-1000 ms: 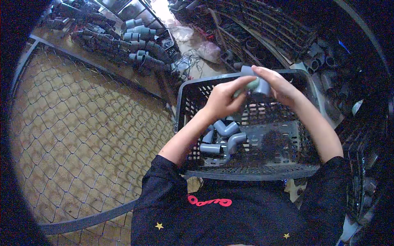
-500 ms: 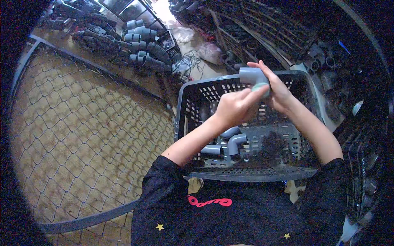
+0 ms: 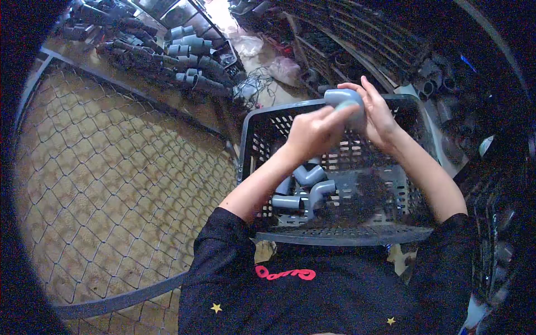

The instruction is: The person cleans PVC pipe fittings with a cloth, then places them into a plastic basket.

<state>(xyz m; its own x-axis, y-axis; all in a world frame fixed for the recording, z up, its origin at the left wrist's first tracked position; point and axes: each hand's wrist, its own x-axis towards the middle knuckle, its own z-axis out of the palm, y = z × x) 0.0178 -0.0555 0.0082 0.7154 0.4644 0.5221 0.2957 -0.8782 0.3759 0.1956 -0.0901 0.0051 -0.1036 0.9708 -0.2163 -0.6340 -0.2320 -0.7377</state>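
Observation:
Above the far side of a black plastic basket (image 3: 335, 239), my right hand (image 3: 381, 116) grips a grey pipe elbow (image 3: 339, 97), its fingers behind the fitting. My left hand (image 3: 314, 132) is closed, with the forefinger and thumb reaching to the elbow's lower end. Something pale green shows at those fingertips; blur keeps me from telling what it is. Lower in the basket lie several more grey pipe elbows (image 3: 320, 192), below my left wrist.
Wire mesh in a metal frame (image 3: 111, 304) stretches along the left. Behind it lies a heap of grey pipe fittings (image 3: 192, 47). Plastic bags (image 3: 285, 70) rest on the floor beyond the basket. Dark stacked crates (image 3: 363, 36) stand at the back right.
My left hand has shifted slightly left and down across the elbow. The elbow has tilted a little in my right hand. More of the elbows in the basket now shows.

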